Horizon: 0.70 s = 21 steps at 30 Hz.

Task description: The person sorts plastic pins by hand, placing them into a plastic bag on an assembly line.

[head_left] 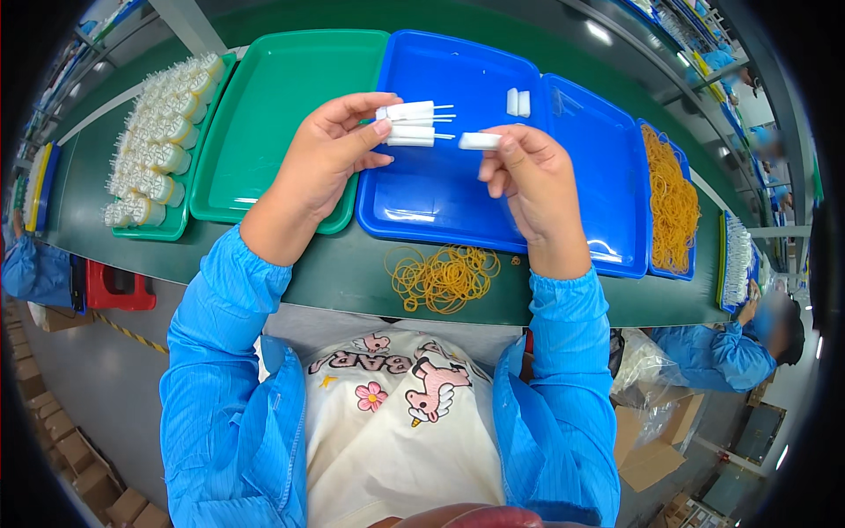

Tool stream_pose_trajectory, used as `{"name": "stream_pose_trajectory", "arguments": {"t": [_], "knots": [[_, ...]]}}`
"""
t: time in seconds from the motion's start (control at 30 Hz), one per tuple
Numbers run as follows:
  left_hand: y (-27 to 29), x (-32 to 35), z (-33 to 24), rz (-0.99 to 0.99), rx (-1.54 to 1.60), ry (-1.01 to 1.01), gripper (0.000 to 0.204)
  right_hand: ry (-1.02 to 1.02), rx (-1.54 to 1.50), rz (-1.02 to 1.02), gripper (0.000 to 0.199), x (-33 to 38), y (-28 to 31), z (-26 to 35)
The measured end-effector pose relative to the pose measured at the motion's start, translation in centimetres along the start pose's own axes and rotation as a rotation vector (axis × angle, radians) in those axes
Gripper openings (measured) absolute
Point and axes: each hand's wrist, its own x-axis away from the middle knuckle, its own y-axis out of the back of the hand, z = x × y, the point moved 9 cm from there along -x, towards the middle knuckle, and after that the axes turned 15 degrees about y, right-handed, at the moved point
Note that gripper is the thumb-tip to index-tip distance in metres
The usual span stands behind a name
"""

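My left hand (339,145) is closed round a small bunch of white plastic tubes (410,135) with thin white stems sticking out to the right. Between the thumb and fingers of my right hand (531,167) is a single short white plastic piece (480,141), its free end near the stem tips but apart from them. Both hands are above the near part of a blue tray (440,207). Two more short white pieces (518,102) lie side by side toward that tray's far right.
A green tray (295,66) stands to the left, beside another crowded with banded white bundles (163,145). To the right are a second blue tray (594,194) and a bin of yellow rubber bands (671,198). Loose rubber bands (443,278) lie near the table edge. A person (731,343) sits at right.
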Motion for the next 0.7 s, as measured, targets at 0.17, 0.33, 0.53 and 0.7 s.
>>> {"name": "stream_pose_trajectory", "arguments": {"t": [0.17, 0.33, 0.53, 0.7], "knots": [[-0.6, 0.0, 0.3, 0.042, -0.080, 0.005, 0.033, -0.006, -0.006, -0.251, 0.025, 0.2, 1.1, 0.1], [-1.3, 0.6, 0.5, 0.098, -0.124, -0.023, 0.034, 0.074, 0.180, -0.237, 0.026, 0.3, 1.6, 0.4], [-1.6, 0.7, 0.5, 0.095, -0.115, -0.020, 0.033, 0.192, 0.498, -0.189, 0.029, 0.4, 1.6, 1.6], [-2.1, 1.0, 1.0, 0.085, -0.152, -0.023, 0.030, 0.305, 0.686, -0.146, 0.026, 0.5, 0.5, 2.7]]}}
